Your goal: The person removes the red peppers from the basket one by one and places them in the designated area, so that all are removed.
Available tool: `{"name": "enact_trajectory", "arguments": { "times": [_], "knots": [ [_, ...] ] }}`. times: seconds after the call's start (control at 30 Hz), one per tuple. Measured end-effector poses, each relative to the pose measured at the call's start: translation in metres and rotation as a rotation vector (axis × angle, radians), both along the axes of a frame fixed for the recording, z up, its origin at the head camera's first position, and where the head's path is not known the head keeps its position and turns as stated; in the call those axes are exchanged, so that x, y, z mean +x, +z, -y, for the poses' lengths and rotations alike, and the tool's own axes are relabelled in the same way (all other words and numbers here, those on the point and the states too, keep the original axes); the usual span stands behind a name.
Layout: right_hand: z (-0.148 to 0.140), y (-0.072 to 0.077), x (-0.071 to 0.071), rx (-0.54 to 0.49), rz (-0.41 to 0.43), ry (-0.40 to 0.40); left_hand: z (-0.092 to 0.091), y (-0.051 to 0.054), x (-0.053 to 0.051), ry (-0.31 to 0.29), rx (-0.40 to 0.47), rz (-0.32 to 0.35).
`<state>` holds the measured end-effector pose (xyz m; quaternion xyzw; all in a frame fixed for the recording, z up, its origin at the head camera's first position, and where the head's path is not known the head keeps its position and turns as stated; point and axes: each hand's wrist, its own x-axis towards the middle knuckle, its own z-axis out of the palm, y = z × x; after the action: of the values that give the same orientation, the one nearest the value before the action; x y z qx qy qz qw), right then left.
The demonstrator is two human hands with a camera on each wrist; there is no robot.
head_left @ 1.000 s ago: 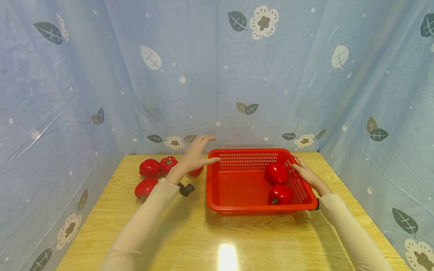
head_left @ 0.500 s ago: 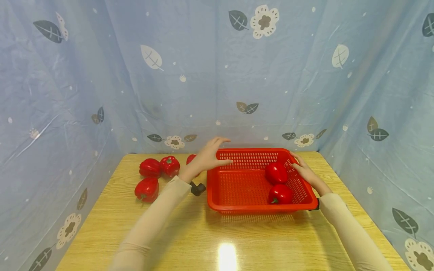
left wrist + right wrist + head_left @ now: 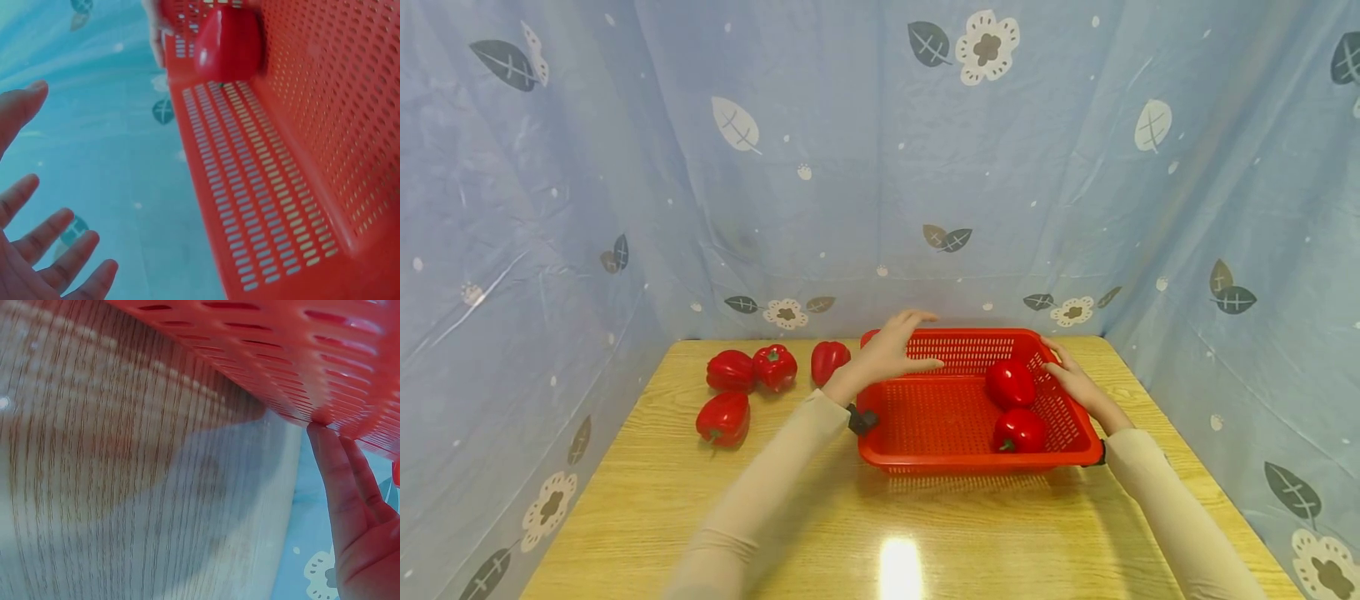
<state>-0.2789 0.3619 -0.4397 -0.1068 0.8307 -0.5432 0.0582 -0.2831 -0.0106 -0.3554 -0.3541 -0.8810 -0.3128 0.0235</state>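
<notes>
A red plastic basket (image 3: 940,460) stands on the table, with two red bell peppers inside at its right end: a rear one (image 3: 1011,383) and a front one (image 3: 1020,430). Over the basket's left end hovers my left hand (image 3: 887,354), fingers spread and thumb apart, holding nothing. The left wrist view shows this hand (image 3: 37,250) clear of the basket wall (image 3: 250,187). My right hand (image 3: 1075,383) grips the right rim, thumb on the inner side. From below, the right wrist view has its fingers (image 3: 337,481) against the outer wall.
Left of the basket lie more red bell peppers: one near the basket (image 3: 830,362), a back pair with a left pepper (image 3: 730,371) and a right pepper (image 3: 775,367), and a front pepper (image 3: 724,419). A patterned blue curtain (image 3: 820,192) encloses the wooden table (image 3: 805,533).
My left hand has moved right, from beside the basket to over its left end, uncovering the peppers behind the arm. The right hand and the basket have stayed put.
</notes>
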Motion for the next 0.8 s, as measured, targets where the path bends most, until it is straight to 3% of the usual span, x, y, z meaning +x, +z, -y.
{"name": "enact_trajectory", "arguments": {
  "times": [0.4, 0.8],
  "knots": [
    [-0.002, -0.003, -0.004, -0.048, 0.023, 0.008, -0.023, -0.019, -0.003, -0.094, 0.007, 0.031],
    [-0.002, -0.003, -0.004, -0.002, 0.011, -0.005, -0.044, -0.028, -0.004, -0.188, -0.011, 0.157]
  ]
}}
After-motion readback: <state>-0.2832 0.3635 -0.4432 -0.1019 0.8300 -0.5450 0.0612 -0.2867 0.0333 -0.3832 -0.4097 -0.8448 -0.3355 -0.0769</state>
